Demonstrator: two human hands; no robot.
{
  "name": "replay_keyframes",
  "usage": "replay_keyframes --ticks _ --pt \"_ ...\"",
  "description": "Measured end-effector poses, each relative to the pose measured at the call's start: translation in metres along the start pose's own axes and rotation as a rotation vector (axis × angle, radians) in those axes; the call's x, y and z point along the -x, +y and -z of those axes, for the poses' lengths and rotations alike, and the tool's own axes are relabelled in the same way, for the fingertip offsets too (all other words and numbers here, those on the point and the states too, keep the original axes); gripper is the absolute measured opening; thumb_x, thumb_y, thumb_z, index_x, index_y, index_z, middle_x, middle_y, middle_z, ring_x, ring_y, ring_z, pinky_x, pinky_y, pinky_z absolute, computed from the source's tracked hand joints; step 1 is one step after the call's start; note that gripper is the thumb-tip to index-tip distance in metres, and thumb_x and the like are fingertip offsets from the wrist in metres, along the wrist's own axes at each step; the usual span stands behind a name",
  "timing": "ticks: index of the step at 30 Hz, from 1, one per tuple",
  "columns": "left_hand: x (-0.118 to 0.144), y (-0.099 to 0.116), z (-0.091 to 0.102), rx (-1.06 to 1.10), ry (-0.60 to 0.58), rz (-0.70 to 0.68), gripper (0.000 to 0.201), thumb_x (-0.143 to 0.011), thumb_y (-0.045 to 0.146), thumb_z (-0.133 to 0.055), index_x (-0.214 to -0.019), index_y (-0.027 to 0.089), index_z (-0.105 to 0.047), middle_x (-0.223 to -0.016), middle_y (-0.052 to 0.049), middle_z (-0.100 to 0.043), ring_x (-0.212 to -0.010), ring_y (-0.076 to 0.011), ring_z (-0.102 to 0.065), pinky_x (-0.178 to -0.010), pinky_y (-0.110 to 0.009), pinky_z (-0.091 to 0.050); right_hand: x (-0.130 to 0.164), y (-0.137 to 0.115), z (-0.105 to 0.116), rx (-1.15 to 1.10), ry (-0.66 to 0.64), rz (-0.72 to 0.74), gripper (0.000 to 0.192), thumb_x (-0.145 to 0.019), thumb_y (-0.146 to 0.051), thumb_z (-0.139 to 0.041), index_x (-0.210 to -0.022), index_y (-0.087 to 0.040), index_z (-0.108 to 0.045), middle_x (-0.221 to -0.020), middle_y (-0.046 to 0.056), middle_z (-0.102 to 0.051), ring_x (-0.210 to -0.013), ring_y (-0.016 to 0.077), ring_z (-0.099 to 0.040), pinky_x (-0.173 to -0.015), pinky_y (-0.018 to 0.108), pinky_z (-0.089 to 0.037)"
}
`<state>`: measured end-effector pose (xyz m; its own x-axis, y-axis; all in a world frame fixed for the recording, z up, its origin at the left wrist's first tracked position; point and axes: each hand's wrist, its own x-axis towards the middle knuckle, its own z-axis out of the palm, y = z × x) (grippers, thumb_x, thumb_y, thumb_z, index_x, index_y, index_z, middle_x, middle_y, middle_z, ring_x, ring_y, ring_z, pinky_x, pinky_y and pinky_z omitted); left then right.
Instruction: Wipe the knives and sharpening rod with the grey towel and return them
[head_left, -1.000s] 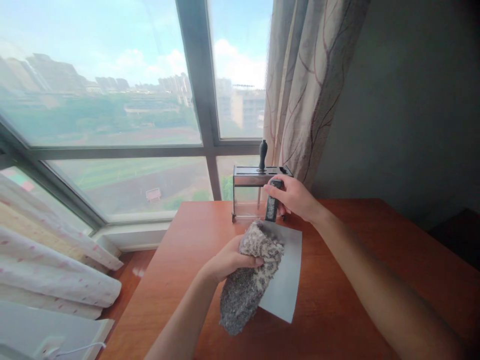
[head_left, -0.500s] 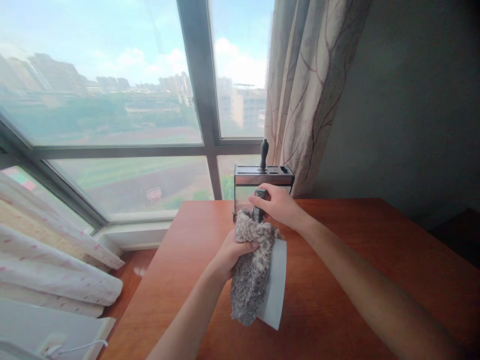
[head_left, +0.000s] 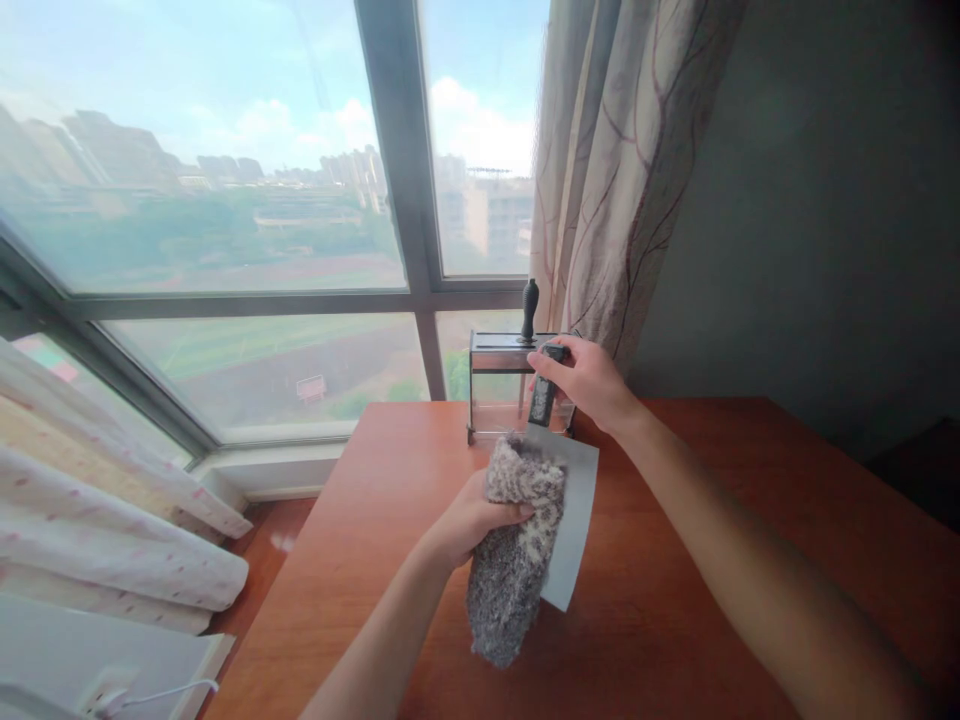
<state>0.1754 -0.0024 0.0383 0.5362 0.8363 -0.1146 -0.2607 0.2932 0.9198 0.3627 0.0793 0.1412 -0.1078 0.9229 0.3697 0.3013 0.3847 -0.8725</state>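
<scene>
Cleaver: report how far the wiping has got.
Done: the cleaver is out of the knife rack. In hand: the right hand grips its handle while the left hand presses the grey cloth against the blade. Left: it is not yet back in the rack.

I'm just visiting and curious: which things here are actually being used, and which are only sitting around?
In use:
right hand gripping the cleaver by its handle
left hand pressing the grey fluffy cloth on the blade

Sitting around:
knife rack with one dark handle standing up from it
curtain
wooden table
</scene>
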Motion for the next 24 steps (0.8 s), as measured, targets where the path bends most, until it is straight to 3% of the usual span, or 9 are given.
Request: replay_keyframes --ticks 7,12,15,19,24 --pt "-0.004 -0.002 0.003 -0.027 0.032 -0.063 0.047 -0.06 0.026 -0.084 -0.102 0.012 -0.067 -0.095 -0.009 -0.072 -0.086 -0.0235 -0.064 -0.079 -0.031 -0.049 -0.024 -0.029 0.016 -0.167 0.083 0.007 0.038 -0.073 -0.048 -0.074 -0.094 -0.022 -0.056 -0.07 0.0 -0.067 -0.062 0.0187 -0.068 -0.04 0.021 -0.046" --pt "-0.003 0.004 0.008 -0.053 0.076 -0.108 0.043 -0.062 0.025 -0.083 -0.101 0.012 -0.069 -0.096 -0.009 -0.072 -0.087 -0.0242 -0.065 -0.079 -0.031 -0.049 -0.056 -0.061 0.032 -0.141 0.205 0.187 0.031 -0.079 -0.048 -0.069 -0.08 -0.02 -0.056 -0.067 0.001 -0.067 -0.058 0.0148 -0.066 -0.041 0.019 -0.043" --pt "-0.002 0.005 0.011 -0.07 0.071 -0.101 0.044 -0.063 0.024 -0.082 -0.104 0.013 -0.069 -0.098 -0.009 -0.072 -0.09 -0.0246 -0.065 -0.081 -0.031 -0.049 -0.082 -0.088 0.044 -0.141 0.266 0.269 0.024 -0.085 -0.039 -0.066 -0.078 -0.018 -0.055 -0.066 0.002 -0.066 -0.057 0.0114 -0.065 -0.04 0.016 -0.037" --pt "-0.003 0.002 0.013 -0.038 0.106 -0.085 0.044 -0.062 0.023 -0.082 -0.103 0.013 -0.069 -0.095 -0.008 -0.072 -0.086 -0.0226 -0.065 -0.08 -0.03 -0.049 -0.112 -0.12 0.051 -0.172 0.159 0.395 0.018 -0.088 -0.026 -0.064 -0.077 -0.016 -0.055 -0.063 0.002 -0.066 -0.039 0.0052 -0.05 -0.033 0.016 -0.023" --pt "-0.004 -0.002 0.01 0.034 0.134 -0.015 0.044 -0.063 0.024 -0.081 -0.103 0.012 -0.067 -0.094 -0.009 -0.072 -0.083 -0.0227 -0.066 -0.078 -0.031 -0.05 -0.136 -0.138 0.047 -0.109 -0.005 0.491 0.014 -0.087 -0.02 -0.064 -0.078 -0.016 -0.054 -0.063 0.001 -0.068 -0.043 0.0075 -0.054 -0.035 0.016 -0.031"
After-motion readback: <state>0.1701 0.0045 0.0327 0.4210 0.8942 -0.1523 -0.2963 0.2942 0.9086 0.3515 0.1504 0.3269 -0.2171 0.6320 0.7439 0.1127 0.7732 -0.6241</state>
